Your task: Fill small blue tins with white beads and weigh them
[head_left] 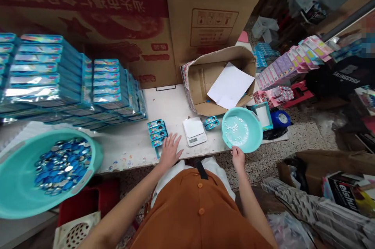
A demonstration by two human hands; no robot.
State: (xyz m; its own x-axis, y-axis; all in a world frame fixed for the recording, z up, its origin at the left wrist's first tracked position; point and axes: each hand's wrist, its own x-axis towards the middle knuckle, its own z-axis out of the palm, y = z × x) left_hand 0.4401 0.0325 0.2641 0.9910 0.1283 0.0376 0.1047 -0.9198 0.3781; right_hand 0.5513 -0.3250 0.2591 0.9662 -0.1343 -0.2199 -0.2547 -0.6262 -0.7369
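Note:
My right hand grips the near rim of a turquoise basin, which has small white pieces scattered over its bottom. With fingers spread, my left hand lies at the table edge, next to a row of small blue boxes; it seems to touch the nearest one. Between my hands sits a white digital scale. Just right of the scale are a few more small blue boxes.
Wrapped stacks of blue boxes stand at the left. A larger turquoise basin holds many blue and silver discs. Behind the scale is an open cardboard box with white paper. Pink and purple boxes lean at the right, near a person's black clothing.

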